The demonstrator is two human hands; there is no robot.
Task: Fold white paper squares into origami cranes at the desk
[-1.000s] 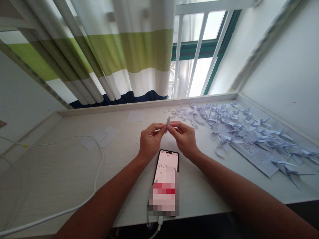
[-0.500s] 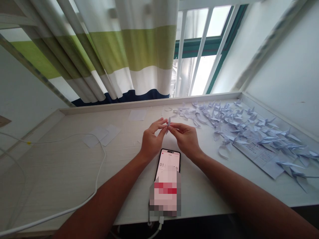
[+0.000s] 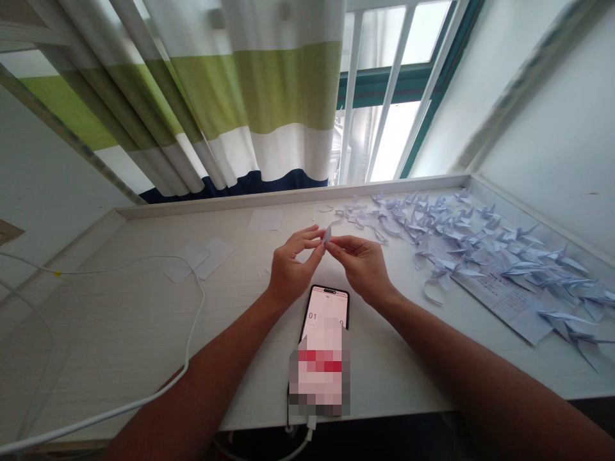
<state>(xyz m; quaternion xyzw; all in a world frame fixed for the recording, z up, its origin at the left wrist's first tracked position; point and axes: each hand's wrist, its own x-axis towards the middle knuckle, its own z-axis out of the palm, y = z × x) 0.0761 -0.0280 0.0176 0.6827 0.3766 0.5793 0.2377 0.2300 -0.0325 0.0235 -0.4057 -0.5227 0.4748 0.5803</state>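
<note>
My left hand (image 3: 291, 266) and my right hand (image 3: 364, 266) meet above the white desk (image 3: 120, 320), both pinching a small folded piece of pale paper (image 3: 327, 234) between fingertips. The paper stands upright between the thumbs and forefingers. Right below the hands lies a phone (image 3: 323, 349) with a lit timer screen, plugged in at its near end.
Several folded pale paper cranes (image 3: 461, 237) are spread over the right half of the desk, some on a printed sheet (image 3: 500, 298). Blank paper squares (image 3: 196, 259) lie at the left, one more square (image 3: 265, 219) near the back. A white cable (image 3: 192, 301) loops across the left side. Striped curtain and window behind.
The hands have stayed together on the paper, shifting slightly right and away; the fingers have reworked the small fold. The camera view tilted a little.
</note>
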